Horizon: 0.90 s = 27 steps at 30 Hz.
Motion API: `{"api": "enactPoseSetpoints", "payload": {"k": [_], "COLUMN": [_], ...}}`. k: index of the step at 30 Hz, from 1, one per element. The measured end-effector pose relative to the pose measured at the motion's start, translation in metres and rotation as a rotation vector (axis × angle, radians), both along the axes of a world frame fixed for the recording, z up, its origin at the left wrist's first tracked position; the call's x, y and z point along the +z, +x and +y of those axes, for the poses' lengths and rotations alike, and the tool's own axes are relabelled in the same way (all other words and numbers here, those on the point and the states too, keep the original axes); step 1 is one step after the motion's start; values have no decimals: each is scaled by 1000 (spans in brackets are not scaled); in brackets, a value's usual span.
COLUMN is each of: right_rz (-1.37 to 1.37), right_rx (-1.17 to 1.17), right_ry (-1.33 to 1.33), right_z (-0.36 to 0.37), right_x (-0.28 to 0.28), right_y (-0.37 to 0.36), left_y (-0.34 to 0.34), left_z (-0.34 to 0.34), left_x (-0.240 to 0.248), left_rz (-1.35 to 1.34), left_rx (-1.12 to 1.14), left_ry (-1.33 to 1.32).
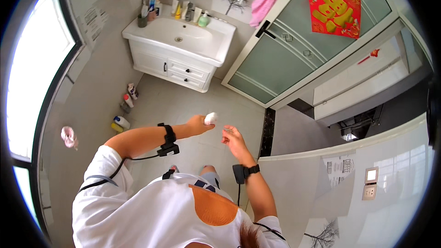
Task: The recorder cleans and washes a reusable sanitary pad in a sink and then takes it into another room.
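Observation:
In front of my body, above the tiled floor, my left hand (pixel 198 125) is closed around a small white object (pixel 211 118) with faint pinkish marks. It sticks out past the thumb side, and its kind is too small to make out. Just to the right, a short gap away, is my right hand (pixel 234 140), its fingers curled and pinched together toward the white object. Something thin and greyish may lie at those fingertips, but I cannot make it out. Black bands with small boxes and cables circle both wrists.
Ahead stands a white washbasin cabinet (pixel 170 62) with tubes and a green pump bottle (pixel 203 19) along its back. Several bottles (pixel 121 121) line the left wall's foot. A frosted glass door (pixel 294 50) stands beside a doorway at right; a black threshold (pixel 267 133) crosses the floor.

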State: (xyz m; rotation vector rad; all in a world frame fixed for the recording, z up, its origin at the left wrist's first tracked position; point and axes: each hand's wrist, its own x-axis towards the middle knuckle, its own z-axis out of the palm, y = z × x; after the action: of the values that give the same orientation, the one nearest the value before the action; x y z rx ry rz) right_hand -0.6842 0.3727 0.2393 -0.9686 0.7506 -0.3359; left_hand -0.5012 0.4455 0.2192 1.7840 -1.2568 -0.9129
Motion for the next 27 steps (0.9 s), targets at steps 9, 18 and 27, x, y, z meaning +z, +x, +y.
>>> {"api": "enactPoseSetpoints", "payload": {"k": [9, 18, 27], "right_rz": [117, 554, 476], "right_rx": [291, 195, 54], "right_ry": [-1619, -1672, -777], "right_z": [-34, -143, -250], "right_x": [46, -7, -52], "right_y": [-17, -85, -171], "left_y": [-34, -112, -204], "left_z": [-72, -208, -332], "left_x": [42, -1, 15], "left_rz": [989, -125, -855], "left_rx": [-819, -1051, -1184], "left_ry": [981, 668, -142]}}
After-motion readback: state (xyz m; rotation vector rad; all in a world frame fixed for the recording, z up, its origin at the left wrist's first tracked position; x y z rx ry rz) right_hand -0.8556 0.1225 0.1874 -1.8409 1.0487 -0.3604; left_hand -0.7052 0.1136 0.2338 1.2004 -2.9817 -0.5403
